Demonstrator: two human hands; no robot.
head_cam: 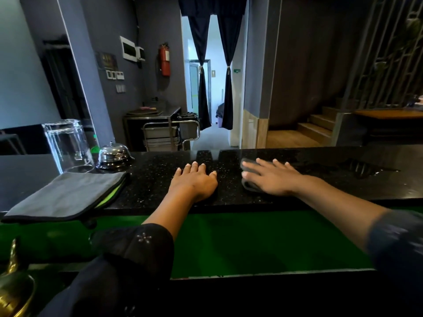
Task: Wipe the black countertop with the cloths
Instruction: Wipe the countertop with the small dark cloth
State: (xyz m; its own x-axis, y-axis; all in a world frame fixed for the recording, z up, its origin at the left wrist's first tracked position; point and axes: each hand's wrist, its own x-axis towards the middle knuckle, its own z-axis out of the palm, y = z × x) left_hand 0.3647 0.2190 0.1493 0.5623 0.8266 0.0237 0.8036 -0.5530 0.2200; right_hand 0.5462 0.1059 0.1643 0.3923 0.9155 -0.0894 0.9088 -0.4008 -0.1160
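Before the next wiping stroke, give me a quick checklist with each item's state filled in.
1. Right hand flat on the dark cloth: ok.
2. Left hand bare on the black countertop, clear of the stroke: ok.
3. Spare grey cloth within reach, folded at the left: ok.
4. Glass and bell out of the cloth's way: ok.
5. Wet patch at the right not yet wiped: not ok.
6. Cloth damp enough: cannot tell.

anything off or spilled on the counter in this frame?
Only one thing: a wet patch glistens on the black countertop, right of the right hand pressing a dark cloth. The folded grey cloth overhangs the near edge slightly.
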